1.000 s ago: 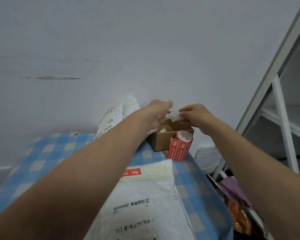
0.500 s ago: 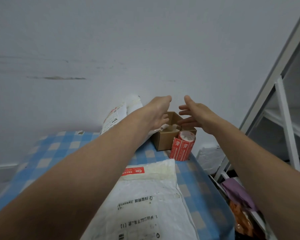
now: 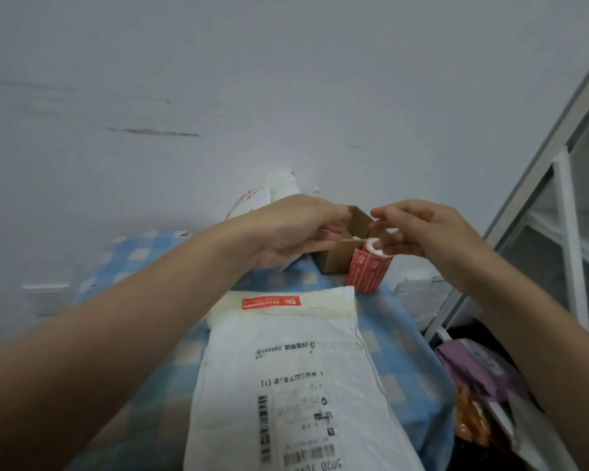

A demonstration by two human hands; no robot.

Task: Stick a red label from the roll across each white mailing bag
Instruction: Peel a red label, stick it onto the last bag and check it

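A white mailing bag [image 3: 286, 375] lies in front of me on the checked table, with a red label [image 3: 271, 302] stuck across its far end. The red label roll [image 3: 368, 271] stands upright beyond it, beside a small open cardboard box [image 3: 337, 258]. My left hand [image 3: 296, 229] hovers over the box with loosely curled fingers and holds nothing. My right hand [image 3: 419, 229] is just above the roll, its blurred fingertips at the roll's top rim, not closed round it. More white bags [image 3: 269, 195] lean on the wall behind my left hand.
The blue-and-white checked tablecloth [image 3: 398, 338] ends close to the right of the bag. A white shelf frame [image 3: 565, 232] stands at the right, with purple and orange packets [image 3: 473, 372] on the floor beside it. The wall is right behind the box.
My hands pinched a small white scrap over the box, then spread open and let it go. Now both have dropped lower, the right one coming down onto the roll's top.
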